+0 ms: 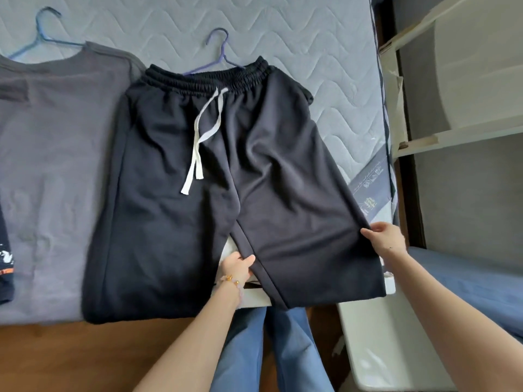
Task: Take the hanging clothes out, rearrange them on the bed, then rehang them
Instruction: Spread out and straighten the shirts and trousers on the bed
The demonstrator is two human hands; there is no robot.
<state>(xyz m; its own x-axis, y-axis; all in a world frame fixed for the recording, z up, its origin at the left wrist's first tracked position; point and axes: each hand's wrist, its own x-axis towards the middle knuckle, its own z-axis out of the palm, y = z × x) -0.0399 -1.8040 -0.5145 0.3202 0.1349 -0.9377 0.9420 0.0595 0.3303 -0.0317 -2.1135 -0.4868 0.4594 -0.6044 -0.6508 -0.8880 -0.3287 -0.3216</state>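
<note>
Hands (237, 267) (386, 239) on rumpled black trousers (175, 222), white drawstring (198, 142).

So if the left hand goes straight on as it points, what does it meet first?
Probably the black trousers: the left hand pinches one leg's inner edge, pointing toward the crotch.

Soft, even light, brightest on the bed (325, 66); shadows faint. The black trousers (175, 222) swallow fold detail. Wide-angle bending bows the shelf (441, 137) (left edge slightly blurred).
</note>
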